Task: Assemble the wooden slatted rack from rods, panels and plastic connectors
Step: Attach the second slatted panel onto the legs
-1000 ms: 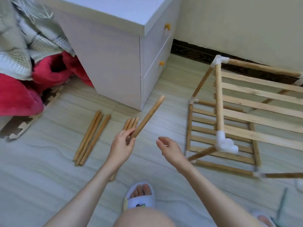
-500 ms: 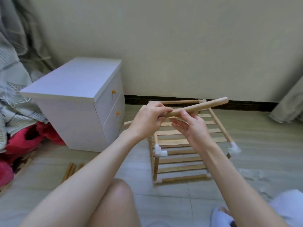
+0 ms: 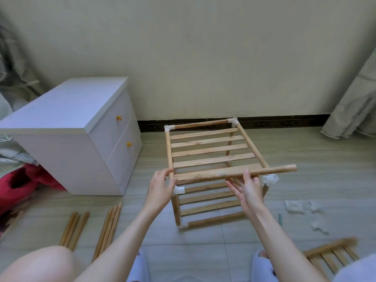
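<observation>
The half-built wooden rack (image 3: 211, 151) stands on the floor before me, with two slatted tiers and white plastic connectors at its corners. A loose wooden rod (image 3: 272, 171) lies level across the front edge of the top tier. Its right end sticks out past the front-right connector (image 3: 270, 179). My left hand (image 3: 160, 187) holds the rod's left end just above the front-left connector (image 3: 180, 189). My right hand (image 3: 248, 187) pinches the rod near its middle, thumb on top and fingers underneath.
A white two-drawer nightstand (image 3: 81, 139) stands to the left of the rack. Two bundles of spare rods (image 3: 74, 228) (image 3: 109, 226) lie on the floor at the left. A spare slatted panel (image 3: 333, 255) and loose white plastic pieces (image 3: 295, 206) lie at the right. My knees and slippers are at the bottom.
The rod came up from the floor at the left and over to the rack; it now lies lower, along the top tier's front. My right hand took hold of it.
</observation>
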A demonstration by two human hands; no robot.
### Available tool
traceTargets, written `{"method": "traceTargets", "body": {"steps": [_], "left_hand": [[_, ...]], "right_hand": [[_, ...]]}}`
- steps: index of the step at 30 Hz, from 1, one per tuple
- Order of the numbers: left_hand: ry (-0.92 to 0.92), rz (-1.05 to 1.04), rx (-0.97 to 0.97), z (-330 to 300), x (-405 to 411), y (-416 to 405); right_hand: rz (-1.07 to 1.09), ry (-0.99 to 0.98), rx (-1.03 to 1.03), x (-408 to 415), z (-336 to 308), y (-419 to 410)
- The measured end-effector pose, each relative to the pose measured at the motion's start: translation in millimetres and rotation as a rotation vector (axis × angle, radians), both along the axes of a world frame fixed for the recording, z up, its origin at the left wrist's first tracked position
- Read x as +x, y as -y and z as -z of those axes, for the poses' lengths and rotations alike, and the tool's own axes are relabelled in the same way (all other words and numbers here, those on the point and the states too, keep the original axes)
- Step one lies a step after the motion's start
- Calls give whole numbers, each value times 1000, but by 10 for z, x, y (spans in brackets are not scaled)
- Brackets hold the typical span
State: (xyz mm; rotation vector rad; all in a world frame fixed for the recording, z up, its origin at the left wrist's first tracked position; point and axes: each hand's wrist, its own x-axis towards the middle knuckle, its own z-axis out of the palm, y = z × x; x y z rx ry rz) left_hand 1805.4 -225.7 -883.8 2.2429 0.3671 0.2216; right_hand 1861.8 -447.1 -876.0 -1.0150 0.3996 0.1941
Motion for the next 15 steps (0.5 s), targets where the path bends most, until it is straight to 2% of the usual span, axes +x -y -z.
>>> {"method": "traceTargets", "body": {"steps": [2,7,11,15], "left_hand": [[-57,2,-26,128,-51,-5],[12,-66,-65,252,-84,-22],[-2,-70,-66,253,-70,-30],[-38,-88,-166,265,-75,-36]], "right_hand": [[0,-2,-21,26,46,-7],[-44,-17,-92,76,124,-94],[-67,-23,-146,64,205,-192],[-45,-19,-173,87,246,-222]]}}
